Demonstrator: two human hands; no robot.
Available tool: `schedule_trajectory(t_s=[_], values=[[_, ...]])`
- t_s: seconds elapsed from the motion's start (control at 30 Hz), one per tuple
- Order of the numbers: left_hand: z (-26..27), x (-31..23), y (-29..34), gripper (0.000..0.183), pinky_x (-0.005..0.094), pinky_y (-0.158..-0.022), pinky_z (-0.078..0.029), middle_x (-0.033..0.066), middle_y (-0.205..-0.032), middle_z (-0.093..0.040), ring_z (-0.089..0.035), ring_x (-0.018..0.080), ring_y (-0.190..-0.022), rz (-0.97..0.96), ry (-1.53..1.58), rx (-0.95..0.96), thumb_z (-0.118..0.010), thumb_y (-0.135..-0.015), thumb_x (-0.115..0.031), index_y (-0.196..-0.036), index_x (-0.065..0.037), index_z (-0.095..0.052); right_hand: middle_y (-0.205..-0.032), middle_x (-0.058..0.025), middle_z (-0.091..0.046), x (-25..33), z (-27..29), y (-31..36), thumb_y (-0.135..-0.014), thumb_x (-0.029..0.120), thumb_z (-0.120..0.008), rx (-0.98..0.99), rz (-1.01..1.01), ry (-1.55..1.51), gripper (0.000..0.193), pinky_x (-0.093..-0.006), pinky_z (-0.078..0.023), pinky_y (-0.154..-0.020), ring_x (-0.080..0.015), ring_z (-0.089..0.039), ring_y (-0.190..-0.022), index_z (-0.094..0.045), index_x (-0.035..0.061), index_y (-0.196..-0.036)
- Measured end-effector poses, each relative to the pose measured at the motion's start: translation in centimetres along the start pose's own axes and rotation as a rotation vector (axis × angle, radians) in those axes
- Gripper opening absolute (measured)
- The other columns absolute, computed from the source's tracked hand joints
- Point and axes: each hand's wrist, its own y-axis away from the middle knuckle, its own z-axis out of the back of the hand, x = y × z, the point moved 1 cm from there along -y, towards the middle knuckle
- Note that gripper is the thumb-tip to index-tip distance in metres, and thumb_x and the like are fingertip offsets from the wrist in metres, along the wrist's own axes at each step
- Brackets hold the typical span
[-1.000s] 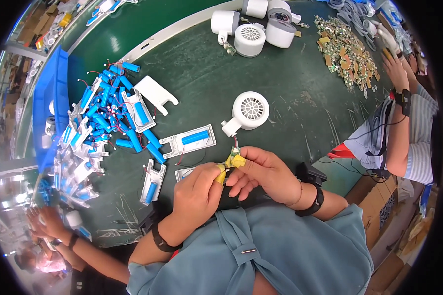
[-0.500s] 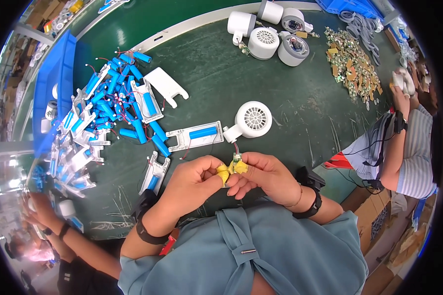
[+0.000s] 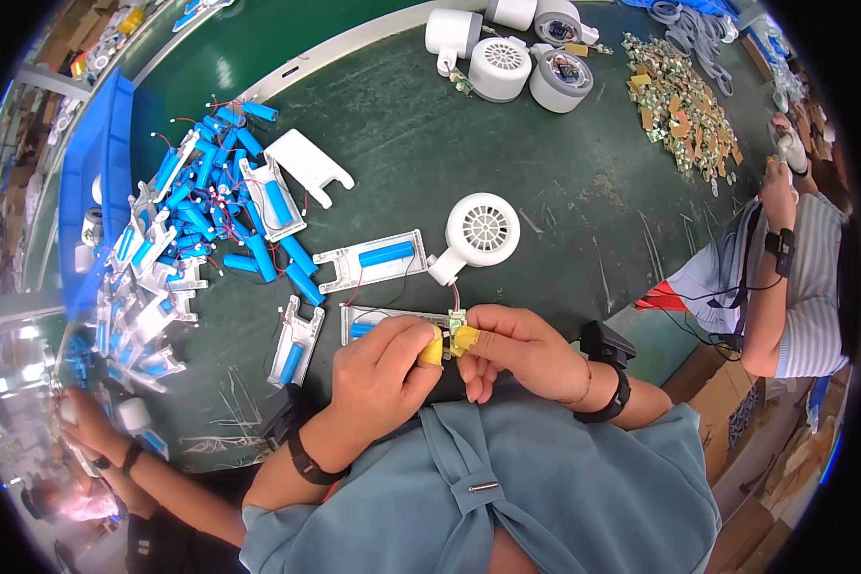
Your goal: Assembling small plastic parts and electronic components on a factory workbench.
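circuit board (image 3: 457, 319); pinched by right hand (image 3: 524, 352), upper end protruding; left hand (image 3: 381, 371) alongside, hold unclear

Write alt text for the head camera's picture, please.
A person's right hand, with the left hand close beside it, holds a circuit board wired to a white fan on a green table. Blue cylinders and white casings lie at left; small parts are heaped at upper right.

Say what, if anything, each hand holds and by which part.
Right hand: the circuit board, by its near end. Left hand: cannot be told, as its grip is hidden.
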Motion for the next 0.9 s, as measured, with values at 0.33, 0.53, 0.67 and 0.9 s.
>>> schedule_trajectory(t_s=[0.33,0.53,0.67,0.9], values=[[0.0,0.1,0.2,0.033,0.0312,-0.057,-0.053,0.0089,-0.096,-0.066,-0.066,0.0240,-0.070,-0.192,-0.151,-0.013,-0.076,-0.068,-0.004,-0.099,-0.004,-0.065,-0.076,-0.0052,-0.062,0.1,0.1,0.3,-0.099,0.015,-0.045,0.008,-0.042,-0.012,0.018,-0.0246,-0.053,-0.056,-0.0134,-0.065,-0.064,-0.054,0.0026,-0.090],[0.0,0.2,0.1,0.034,0.0309,-0.056,-0.052,0.0088,-0.095,-0.065,-0.065,0.0230,-0.069,-0.221,-0.156,-0.003,-0.076,-0.068,-0.005,-0.100,-0.004,-0.065,-0.076,-0.0051,-0.062,0.1,0.4,0.3,-0.100,0.016,-0.045,0.043,-0.041,-0.003,0.020,-0.0246,-0.052,-0.054,-0.0133,-0.065,-0.063,-0.054,0.0029,-0.087],[0.6,0.1,-0.2,0.034,0.0298,-0.053,-0.049,0.0073,-0.096,-0.063,-0.063,0.0199,-0.067,-0.303,-0.236,0.053,-0.076,-0.067,-0.005,-0.099,-0.004,-0.066,-0.076,-0.0050,-0.062,0.0,0.5,0.3,-0.100,0.016,-0.045,0.052,-0.056,0.005,0.021,-0.0244,-0.052,-0.054,-0.0133,-0.065,-0.063,-0.054,0.0029,-0.086],[1.0,0.3,-0.4,0.034,0.0285,-0.052,-0.048,0.0068,-0.096,-0.063,-0.062,0.0178,-0.065,-0.348,-0.247,0.078,-0.076,-0.065,-0.005,-0.098,-0.005,-0.067,-0.075,-0.0052,-0.062,0.2,0.6,0.3,-0.101,0.019,-0.047,0.093,-0.100,-0.031,0.022,-0.0248,-0.051,-0.054,-0.0149,-0.065,-0.062,-0.056,0.0032,-0.088]])
